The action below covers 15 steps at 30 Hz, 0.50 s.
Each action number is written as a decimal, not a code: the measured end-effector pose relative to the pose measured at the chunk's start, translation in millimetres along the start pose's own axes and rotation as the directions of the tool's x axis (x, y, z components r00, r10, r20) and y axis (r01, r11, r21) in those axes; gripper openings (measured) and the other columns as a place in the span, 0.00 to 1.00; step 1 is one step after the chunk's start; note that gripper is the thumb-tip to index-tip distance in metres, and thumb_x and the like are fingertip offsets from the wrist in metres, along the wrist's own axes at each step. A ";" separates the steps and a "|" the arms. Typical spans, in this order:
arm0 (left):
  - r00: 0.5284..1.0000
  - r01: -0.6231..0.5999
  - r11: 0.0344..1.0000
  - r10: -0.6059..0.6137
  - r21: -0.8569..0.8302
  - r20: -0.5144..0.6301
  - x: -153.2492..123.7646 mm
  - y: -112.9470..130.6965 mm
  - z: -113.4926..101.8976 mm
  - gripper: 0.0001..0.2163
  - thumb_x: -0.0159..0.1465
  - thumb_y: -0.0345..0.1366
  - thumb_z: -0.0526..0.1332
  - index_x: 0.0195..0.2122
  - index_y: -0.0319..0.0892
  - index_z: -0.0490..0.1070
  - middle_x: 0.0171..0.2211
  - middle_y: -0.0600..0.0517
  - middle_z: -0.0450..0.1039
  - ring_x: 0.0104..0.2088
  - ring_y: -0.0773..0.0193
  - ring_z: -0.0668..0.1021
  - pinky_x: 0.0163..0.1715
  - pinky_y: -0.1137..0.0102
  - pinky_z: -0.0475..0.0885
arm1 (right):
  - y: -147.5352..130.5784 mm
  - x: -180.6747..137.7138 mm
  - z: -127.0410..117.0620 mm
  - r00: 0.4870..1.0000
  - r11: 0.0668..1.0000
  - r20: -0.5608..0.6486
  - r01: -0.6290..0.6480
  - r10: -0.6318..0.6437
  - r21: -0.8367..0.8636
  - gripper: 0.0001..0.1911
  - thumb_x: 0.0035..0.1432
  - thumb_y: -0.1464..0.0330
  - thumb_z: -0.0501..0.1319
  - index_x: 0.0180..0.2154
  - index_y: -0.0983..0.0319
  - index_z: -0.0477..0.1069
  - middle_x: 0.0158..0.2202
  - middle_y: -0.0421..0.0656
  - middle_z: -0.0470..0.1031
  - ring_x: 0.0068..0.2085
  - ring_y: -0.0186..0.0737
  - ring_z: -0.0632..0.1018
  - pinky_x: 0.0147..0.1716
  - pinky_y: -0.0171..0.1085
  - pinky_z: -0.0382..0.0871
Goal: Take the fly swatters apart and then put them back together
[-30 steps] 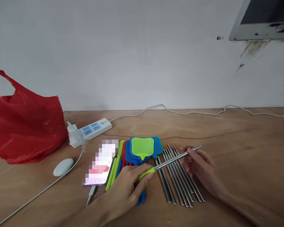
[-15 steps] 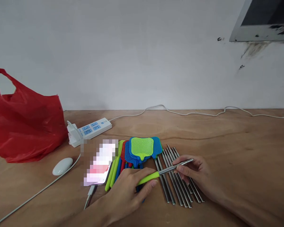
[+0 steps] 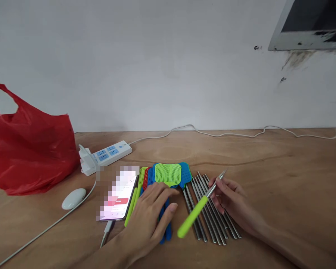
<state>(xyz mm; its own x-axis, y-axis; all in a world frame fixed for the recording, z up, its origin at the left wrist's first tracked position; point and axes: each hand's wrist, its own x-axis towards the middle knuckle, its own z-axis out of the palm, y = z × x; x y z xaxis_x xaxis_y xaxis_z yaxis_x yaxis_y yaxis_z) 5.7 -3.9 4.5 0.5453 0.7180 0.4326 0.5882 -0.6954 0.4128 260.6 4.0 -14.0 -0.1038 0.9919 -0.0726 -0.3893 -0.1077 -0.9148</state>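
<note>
My right hand (image 3: pixel 229 196) pinches a metal rod with a lime green handle (image 3: pixel 192 219). Its handle end points down and left, over a row of bare metal rods (image 3: pixel 212 220) on the table. My left hand (image 3: pixel 149 216) holds nothing, thumb apart from the fingers, back of the hand up. Its fingertips are at the lower edge of a lime green perforated fly swatter head (image 3: pixel 168 174); whether they touch it I cannot tell. More swatter heads lie around it, including a blue one (image 3: pixel 185 175). Blue handles (image 3: pixel 168 228) are partly hidden under my left hand.
Left of the handles lies a lit phone (image 3: pixel 124 198) on a charging cable. Further left are a white rounded object (image 3: pixel 73 198), a white power strip (image 3: pixel 113 152) and a red plastic bag (image 3: pixel 30 149). A thin white cord (image 3: pixel 229 134) runs along the wall.
My left hand has let go of the lime green handle and moved up-left toward the swatter heads. The rod with its handle now tilts more steeply in my right hand.
</note>
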 end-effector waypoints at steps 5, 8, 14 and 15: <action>0.999 0.053 0.961 -0.047 0.270 -0.027 4.3 -8.1 4.4 0.19 0.74 0.40 0.51 0.62 0.39 0.61 0.59 0.41 0.70 0.60 0.45 0.69 0.58 0.47 0.64 | -7.4 7.2 -7.1 0.995 0.998 -0.100 -0.006 0.013 0.066 0.21 0.55 0.51 0.69 0.28 0.60 0.67 0.18 0.34 0.69 0.15 0.25 0.62 0.13 0.25 0.55; 0.999 0.032 0.961 -0.035 0.275 0.005 3.6 -5.8 5.9 0.19 0.74 0.41 0.51 0.62 0.40 0.61 0.54 0.42 0.74 0.55 0.46 0.73 0.57 0.46 0.64 | -9.1 7.2 -7.3 0.996 0.999 -0.088 -0.024 0.028 0.046 0.21 0.57 0.50 0.67 0.29 0.60 0.65 0.13 0.31 0.62 0.13 0.24 0.55 0.12 0.26 0.48; 1.000 0.018 0.958 -0.014 0.287 -0.014 4.4 -3.5 4.6 0.19 0.71 0.39 0.55 0.61 0.41 0.62 0.58 0.40 0.70 0.57 0.45 0.71 0.55 0.47 0.67 | -9.0 4.8 -5.5 0.994 0.991 -0.017 -0.102 0.104 0.085 0.20 0.56 0.51 0.67 0.31 0.61 0.68 0.12 0.29 0.57 0.13 0.22 0.48 0.12 0.25 0.43; 1.000 0.023 0.949 -0.017 0.314 -0.021 4.5 -5.7 5.6 0.21 0.70 0.40 0.56 0.62 0.40 0.61 0.60 0.39 0.68 0.60 0.43 0.69 0.56 0.45 0.67 | -9.2 5.0 -6.1 0.992 0.987 0.009 -0.126 0.126 0.100 0.19 0.56 0.52 0.67 0.31 0.61 0.68 0.11 0.28 0.56 0.13 0.22 0.47 0.12 0.25 0.43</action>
<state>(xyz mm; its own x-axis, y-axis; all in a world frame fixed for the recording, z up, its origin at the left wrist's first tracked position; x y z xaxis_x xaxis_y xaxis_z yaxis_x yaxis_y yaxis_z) 8.1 3.4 -0.4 0.5223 0.7290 0.4425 0.7581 -0.6345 0.1504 269.3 10.4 -8.5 -0.1601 0.9698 -0.1839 -0.4625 -0.2383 -0.8540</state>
